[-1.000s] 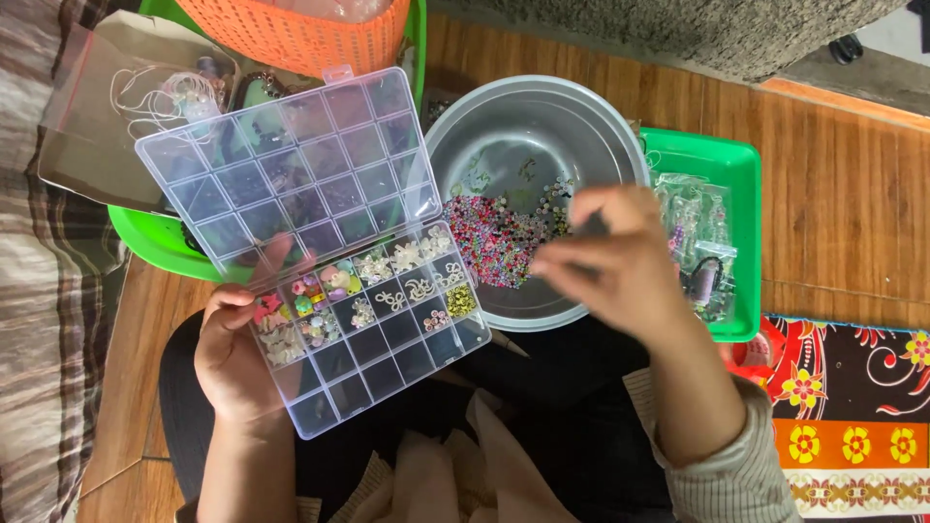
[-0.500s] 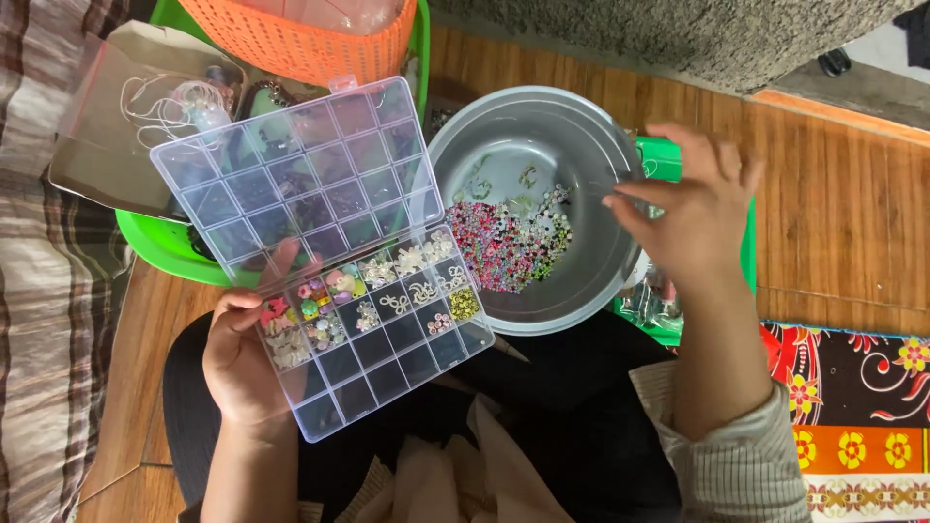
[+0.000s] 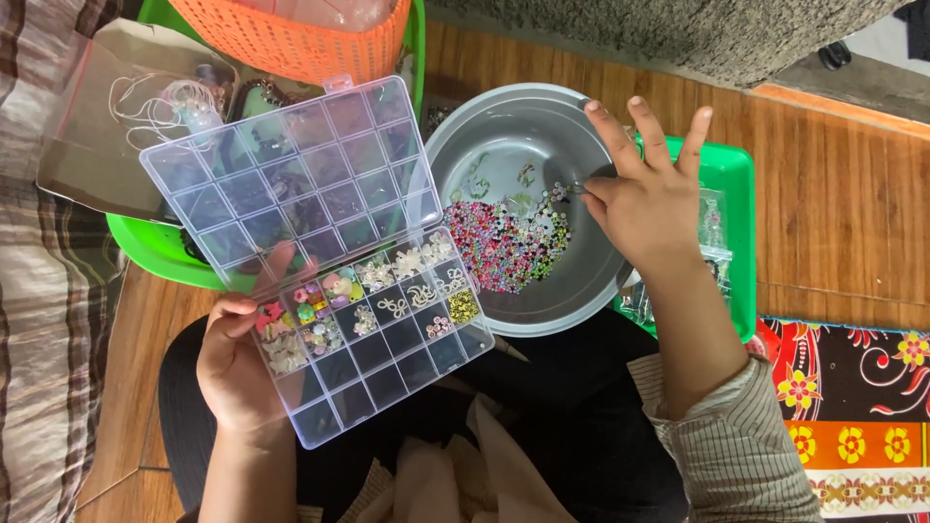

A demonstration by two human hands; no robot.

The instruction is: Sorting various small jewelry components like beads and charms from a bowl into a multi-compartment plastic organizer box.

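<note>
The left hand point(image 3: 237, 363) grips the near edge of an open clear compartment organizer box point(image 3: 320, 252), thumb on top. The right hand point(image 3: 644, 199) hovers over the metal bowl point(image 3: 518, 131), thumb and forefinger pinched on something tiny, other fingers spread, with the mixed beads point(image 3: 504, 242) heaped just below it. Holding the box level and near the bowl should keep the sorted charms in their cells.

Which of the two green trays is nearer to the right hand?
The green tray on the right, beside the metal bowl: the right hand partly overlaps it. The other green tray lies behind the clear organizer box.
</note>
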